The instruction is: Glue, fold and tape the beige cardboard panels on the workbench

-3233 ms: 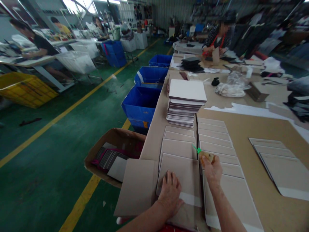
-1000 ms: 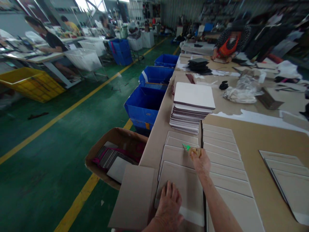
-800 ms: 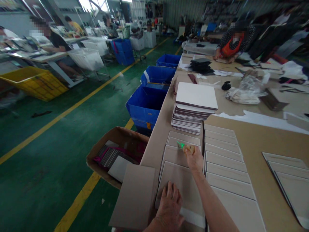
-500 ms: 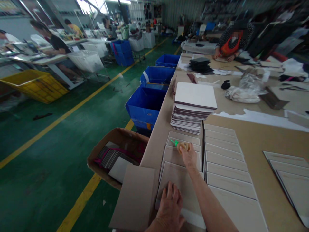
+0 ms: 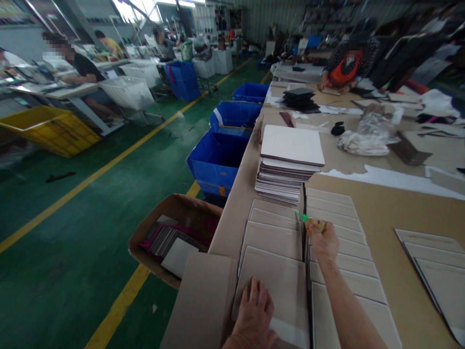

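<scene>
My left hand (image 5: 254,310) is spread flat on the front board (image 5: 276,271) of the left column, and my right hand (image 5: 325,242) is closed round a small brownish bottle (image 5: 315,225). Its green nozzle (image 5: 304,218) is by the gap between the two columns, near the far end of the left one. Can't tell if the tip is touching anything, or if anything's coming out.

For what it's worth, I'd hold the nozzle low and at a slant, go lightly and evenly along the narrow exposed strips, and press down just enough so the overlaps don't slide. Mind that gap too, a tip could snag on an edge there.

Around me on the desk (image 5: 381,194): a tall stack (image 5: 292,143) right behind the left column, so not much room to swing past it. The right column (image 5: 352,315) lies under my right forearm, easy to smudge or bump. There's a pile (image 5: 199,295) left of my left hand, poking out over the desk edge beside a cardboard box (image 5: 194,208). The clear plastic bag (image 5: 368,140) and the co-worker (image 5: 343,72) are farther off, not really in my way.
</scene>
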### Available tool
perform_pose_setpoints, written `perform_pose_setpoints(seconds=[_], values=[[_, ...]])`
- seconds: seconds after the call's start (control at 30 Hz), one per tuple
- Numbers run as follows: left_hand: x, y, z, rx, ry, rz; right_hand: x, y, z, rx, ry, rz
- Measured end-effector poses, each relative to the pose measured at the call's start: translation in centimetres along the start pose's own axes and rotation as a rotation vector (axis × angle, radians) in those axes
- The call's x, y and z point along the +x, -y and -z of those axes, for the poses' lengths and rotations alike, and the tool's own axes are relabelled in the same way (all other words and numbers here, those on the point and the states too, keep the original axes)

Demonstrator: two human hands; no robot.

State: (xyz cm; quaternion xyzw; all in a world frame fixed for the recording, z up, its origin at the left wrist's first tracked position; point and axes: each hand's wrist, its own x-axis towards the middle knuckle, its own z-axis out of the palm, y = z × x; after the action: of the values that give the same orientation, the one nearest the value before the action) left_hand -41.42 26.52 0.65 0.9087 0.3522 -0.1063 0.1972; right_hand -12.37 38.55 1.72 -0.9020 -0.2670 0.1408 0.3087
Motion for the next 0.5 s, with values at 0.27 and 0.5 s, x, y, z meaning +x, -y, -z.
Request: perform_pose_setpoints(seconds=[0.27, 0.5], values=[[0.2, 0.2, -1.5, 0.017, -0.036, -0.004, 0.0, 1.3, -0.5, -0.151, 0.074, 0.06], [0.2, 0.3, -1.5, 0.054, -0.057, -0.019, -1.5, 3.6, -2.8, -0.141, 0.139, 0.139]])
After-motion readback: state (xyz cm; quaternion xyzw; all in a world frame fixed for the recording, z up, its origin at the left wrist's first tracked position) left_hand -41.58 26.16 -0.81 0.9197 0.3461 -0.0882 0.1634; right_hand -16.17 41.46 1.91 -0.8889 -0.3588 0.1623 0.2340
